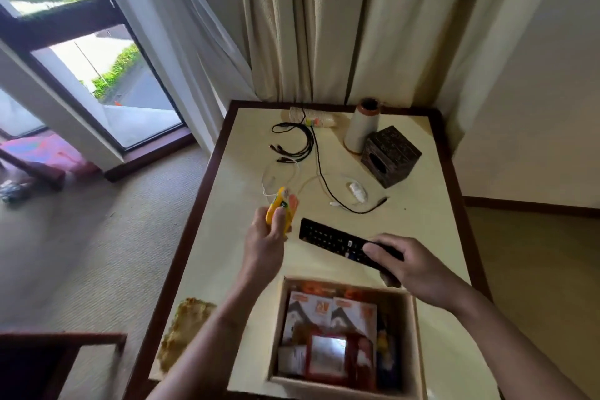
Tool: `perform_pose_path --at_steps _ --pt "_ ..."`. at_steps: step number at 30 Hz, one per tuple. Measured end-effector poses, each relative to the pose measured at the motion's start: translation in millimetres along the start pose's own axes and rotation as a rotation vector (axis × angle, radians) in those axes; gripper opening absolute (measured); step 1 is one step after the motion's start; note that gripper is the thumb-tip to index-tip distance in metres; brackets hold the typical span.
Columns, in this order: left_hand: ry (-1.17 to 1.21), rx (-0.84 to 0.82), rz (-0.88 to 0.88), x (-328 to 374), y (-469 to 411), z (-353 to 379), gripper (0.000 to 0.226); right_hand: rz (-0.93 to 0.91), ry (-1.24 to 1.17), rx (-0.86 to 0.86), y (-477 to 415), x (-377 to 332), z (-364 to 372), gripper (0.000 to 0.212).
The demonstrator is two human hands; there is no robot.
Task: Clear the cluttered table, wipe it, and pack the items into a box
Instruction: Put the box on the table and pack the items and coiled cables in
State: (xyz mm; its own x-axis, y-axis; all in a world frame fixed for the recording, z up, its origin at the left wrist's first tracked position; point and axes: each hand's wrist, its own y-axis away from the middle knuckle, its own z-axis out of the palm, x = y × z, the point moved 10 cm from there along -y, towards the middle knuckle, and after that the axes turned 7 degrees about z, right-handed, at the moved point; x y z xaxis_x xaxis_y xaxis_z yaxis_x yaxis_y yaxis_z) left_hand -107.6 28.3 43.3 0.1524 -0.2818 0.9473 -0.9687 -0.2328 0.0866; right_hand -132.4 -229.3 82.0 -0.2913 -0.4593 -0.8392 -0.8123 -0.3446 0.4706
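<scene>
Left grip [264, 237] curls round one yellow packet [278, 209]. Right grip [409, 265] clasps one remote [334, 239] over the table [227, 204]. One box [411, 334] sits at 6 o'clock. Tangled cables [298, 154] and one tissue box [391, 156] lie toward 12.

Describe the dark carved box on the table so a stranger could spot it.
Find the cream table with a dark rim, and look to its far right corner. Next to the tall pale vase sits the carved box: the only dark cube, with an oval slot in its side.

Cream curtains [324, 26], window [107, 75], beige carpet [97, 253]
</scene>
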Motion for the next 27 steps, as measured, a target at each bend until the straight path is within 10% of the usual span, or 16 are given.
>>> perform_pose_path --at_steps 11,27 --pt "-0.172 -0.071 0.104 -19.7 87.7 37.2 0.028 0.005 0.399 0.189 39.2 78.4 63.8 0.034" --pt "-0.132 -0.09 0.19 -21.5 91.6 36.5 0.008 0.125 0.645 -0.035 -2.2 104.1 105.2 0.032"
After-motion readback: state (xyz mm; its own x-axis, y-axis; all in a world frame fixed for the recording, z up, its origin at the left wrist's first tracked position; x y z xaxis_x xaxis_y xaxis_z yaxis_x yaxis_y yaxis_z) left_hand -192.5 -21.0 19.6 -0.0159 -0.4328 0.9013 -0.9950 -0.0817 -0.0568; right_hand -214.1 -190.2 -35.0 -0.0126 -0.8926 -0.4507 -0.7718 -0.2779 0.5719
